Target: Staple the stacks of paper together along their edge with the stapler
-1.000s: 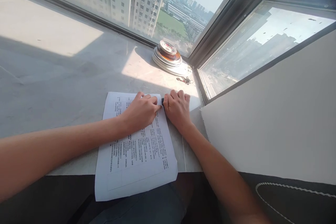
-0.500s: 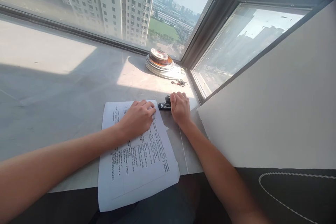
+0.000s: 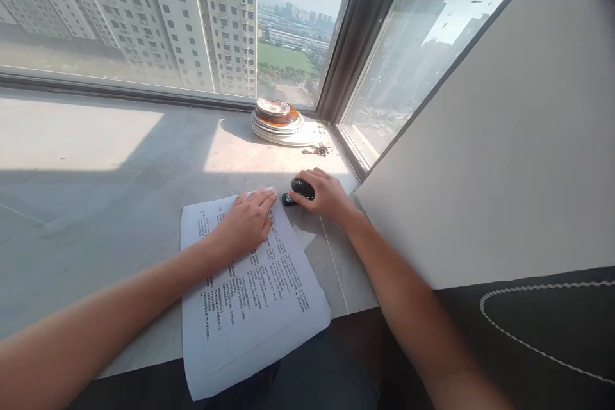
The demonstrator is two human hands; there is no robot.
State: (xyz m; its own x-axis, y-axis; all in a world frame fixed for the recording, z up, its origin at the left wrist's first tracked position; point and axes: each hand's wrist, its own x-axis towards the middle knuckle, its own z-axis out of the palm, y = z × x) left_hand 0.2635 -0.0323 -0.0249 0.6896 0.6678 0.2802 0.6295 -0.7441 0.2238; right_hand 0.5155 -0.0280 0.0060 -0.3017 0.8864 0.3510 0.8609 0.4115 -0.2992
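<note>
A stack of printed white paper sheets [image 3: 250, 298] lies on the grey stone windowsill [image 3: 96, 205], its near end hanging over the edge. My left hand [image 3: 247, 223] rests on the top of the sheets, fingers together and pressing down near the upper right corner. Just right of that corner, my right hand [image 3: 323, 195] grips a small black stapler [image 3: 298, 191], which sits on the sill beside the paper.
A stack of plates [image 3: 277, 120] stands in the far corner by the window, with a small bunch of keys [image 3: 316, 151] near it. A white wall [image 3: 480, 160] rises at the right. Dark fabric with white stitching [image 3: 538, 339] lies below.
My right hand has drawn the stapler away from the paper's upper right corner and a little to the right. The left hand stays on the sheets. The view has tilted upward.
</note>
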